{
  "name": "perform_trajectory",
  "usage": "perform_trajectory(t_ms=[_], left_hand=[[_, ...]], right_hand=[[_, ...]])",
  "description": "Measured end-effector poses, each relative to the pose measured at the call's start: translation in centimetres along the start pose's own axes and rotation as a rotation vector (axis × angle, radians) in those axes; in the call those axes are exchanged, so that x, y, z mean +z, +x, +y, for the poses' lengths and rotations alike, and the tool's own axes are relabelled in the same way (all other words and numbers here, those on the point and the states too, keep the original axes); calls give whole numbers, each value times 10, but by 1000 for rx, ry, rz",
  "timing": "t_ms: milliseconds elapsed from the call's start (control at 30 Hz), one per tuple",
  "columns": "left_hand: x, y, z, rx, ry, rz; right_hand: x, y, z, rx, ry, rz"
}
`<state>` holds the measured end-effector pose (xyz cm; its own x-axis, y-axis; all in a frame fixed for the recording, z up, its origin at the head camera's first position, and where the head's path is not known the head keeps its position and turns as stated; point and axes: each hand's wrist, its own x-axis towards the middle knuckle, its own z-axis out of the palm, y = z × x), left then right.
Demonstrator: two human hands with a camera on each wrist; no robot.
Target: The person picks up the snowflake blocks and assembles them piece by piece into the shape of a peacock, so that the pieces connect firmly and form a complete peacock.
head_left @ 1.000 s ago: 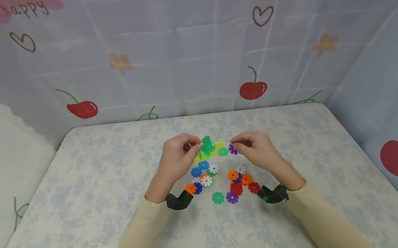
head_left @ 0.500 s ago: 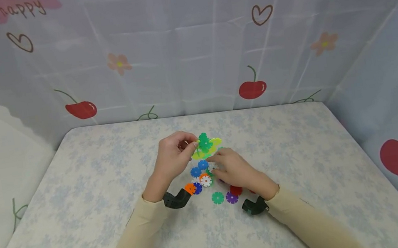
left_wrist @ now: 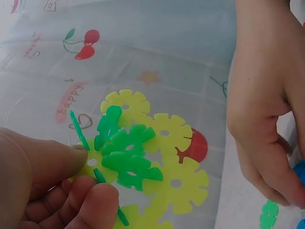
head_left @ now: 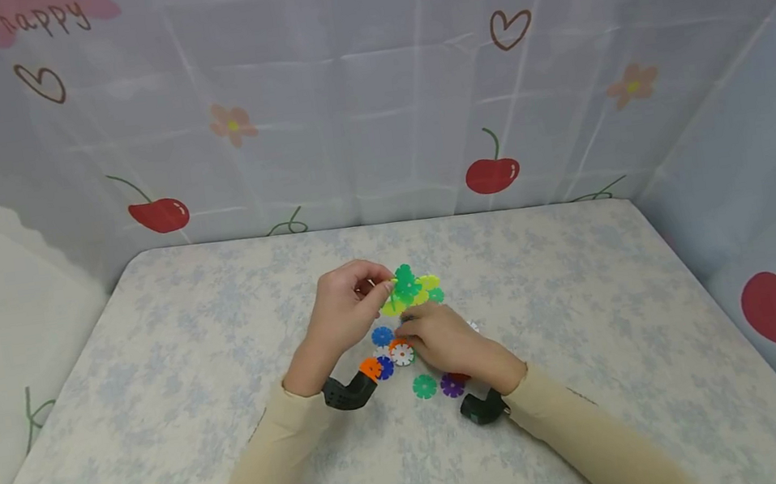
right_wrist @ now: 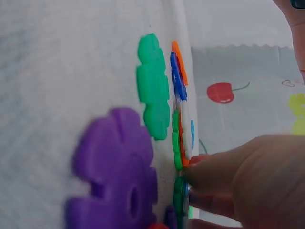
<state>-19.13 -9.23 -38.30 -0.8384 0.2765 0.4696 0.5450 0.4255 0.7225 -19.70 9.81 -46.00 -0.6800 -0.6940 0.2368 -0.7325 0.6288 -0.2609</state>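
My left hand point(head_left: 347, 306) pinches a built piece of yellow and green interlocking snowflake discs point(head_left: 407, 284) above the far side of the pile. In the left wrist view, thumb and fingers grip its near end, where a thin green disc point(left_wrist: 79, 130) stands edge-on beside flat yellow discs point(left_wrist: 190, 193). My right hand point(head_left: 441, 337) reaches in low among the loose discs, fingers curled down. A blue disc point(left_wrist: 300, 171) shows at its fingertips, mostly hidden behind the fingers. Flat on the cloth near this hand lie a purple disc point(right_wrist: 112, 157) and a green disc point(right_wrist: 153, 88).
Loose discs lie left of the right hand: a blue one point(head_left: 382, 336), a white one point(head_left: 402, 354) and an orange one point(head_left: 371, 369). Others are covered by the right hand. A printed curtain point(head_left: 342, 117) hangs behind the patterned tablecloth point(head_left: 221, 313).
My right hand has let go of a purple disc, moved left over the loose discs and taken a blue one from its place. The left hand keeps its grip, barely shifting.
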Motion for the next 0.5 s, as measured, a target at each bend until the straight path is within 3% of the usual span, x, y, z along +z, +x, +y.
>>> perform_trajectory(t_ms=[100, 367, 500], left_hand=[[0, 0, 0, -5, 1, 1], [1, -1, 0, -11, 18, -18], [1, -1, 1, -12, 26, -32]], right_hand=[[-2, 0, 0, 60, 26, 7], [-21, -5, 12, 436, 273, -238], [-30, -8, 23, 498, 376, -248]])
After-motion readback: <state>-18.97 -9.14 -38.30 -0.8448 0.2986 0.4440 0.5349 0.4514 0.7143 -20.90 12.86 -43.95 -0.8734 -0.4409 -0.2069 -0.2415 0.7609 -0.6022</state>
